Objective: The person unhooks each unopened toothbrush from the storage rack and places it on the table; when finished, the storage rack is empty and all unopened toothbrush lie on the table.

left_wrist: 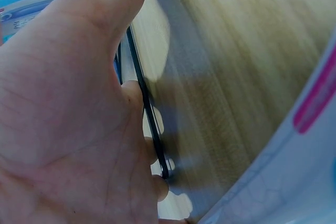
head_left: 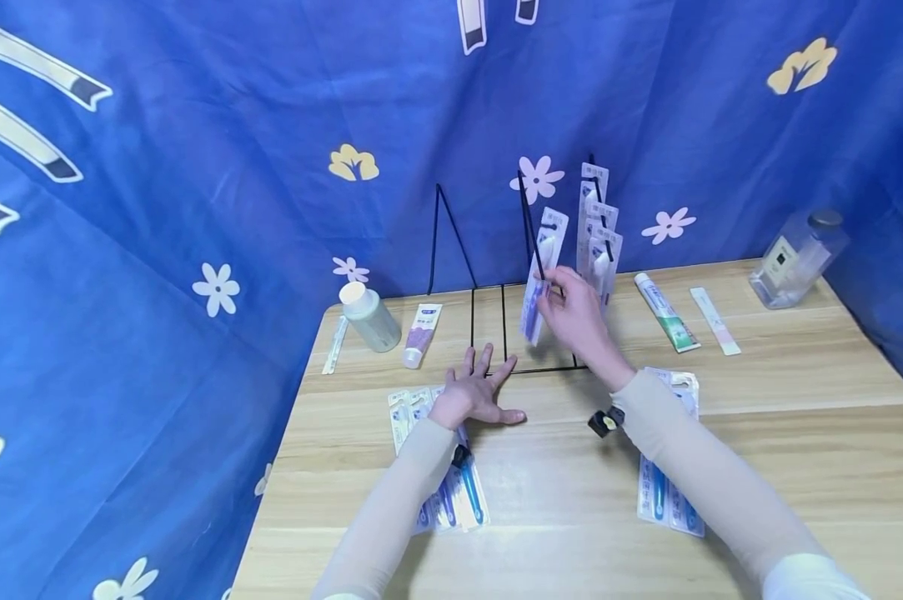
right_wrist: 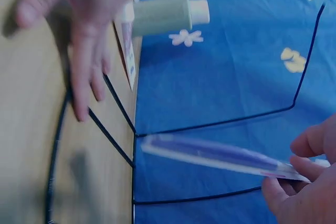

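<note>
In the head view my right hand point(head_left: 574, 317) pinches a packaged purple toothbrush point(head_left: 532, 321) between thumb and fingers at the middle prong of a black wire rack point(head_left: 544, 369). The right wrist view shows the same pack point(right_wrist: 210, 153) slanting out from the fingertips. My left hand point(head_left: 477, 396) lies with fingers spread over the rack's front wire, holding nothing. Several packaged toothbrushes point(head_left: 592, 208) hang on the rack's right prong. The left prong point(head_left: 433, 250) carries none.
Packaged toothbrushes lie under the left forearm point(head_left: 469, 492) and by the right forearm point(head_left: 672, 500). Left of the rack are a pale bottle point(head_left: 376, 321), a purple-white tube point(head_left: 423, 333) and a thin packet point(head_left: 335, 346). Rightward lie a toothpaste tube point(head_left: 667, 312), another packet point(head_left: 715, 321) and a clear bottle point(head_left: 792, 262).
</note>
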A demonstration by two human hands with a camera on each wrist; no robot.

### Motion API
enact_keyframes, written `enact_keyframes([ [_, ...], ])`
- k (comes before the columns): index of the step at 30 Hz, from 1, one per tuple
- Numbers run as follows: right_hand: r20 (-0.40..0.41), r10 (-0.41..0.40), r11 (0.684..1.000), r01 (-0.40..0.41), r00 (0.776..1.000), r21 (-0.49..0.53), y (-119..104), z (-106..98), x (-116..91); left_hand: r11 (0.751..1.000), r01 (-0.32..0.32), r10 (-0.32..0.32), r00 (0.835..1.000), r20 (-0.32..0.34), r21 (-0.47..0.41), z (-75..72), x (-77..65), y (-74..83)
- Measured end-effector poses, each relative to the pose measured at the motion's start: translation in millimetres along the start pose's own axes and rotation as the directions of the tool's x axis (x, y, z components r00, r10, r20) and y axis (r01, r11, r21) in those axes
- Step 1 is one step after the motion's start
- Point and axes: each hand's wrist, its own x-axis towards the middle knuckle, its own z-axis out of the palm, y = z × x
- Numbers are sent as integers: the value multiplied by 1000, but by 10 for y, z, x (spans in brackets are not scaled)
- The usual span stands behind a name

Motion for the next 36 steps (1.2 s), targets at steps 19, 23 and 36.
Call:
enact_keyframes([
  [19, 110, 278, 939, -246, 954, -241, 621, -1572, -1519, 1000, -18, 18, 1000, -8, -15, -7, 0, -4],
  [23, 90, 407, 891, -374, 909, -257, 890, -1809, -1695, 1000, -15, 15, 1000, -5, -9, -12, -1, -8],
  [36, 105, 511, 798, -426, 853, -426, 1232, -1850, -1849, 1000, -18, 18, 1000, 1, -1, -19, 14, -16],
])
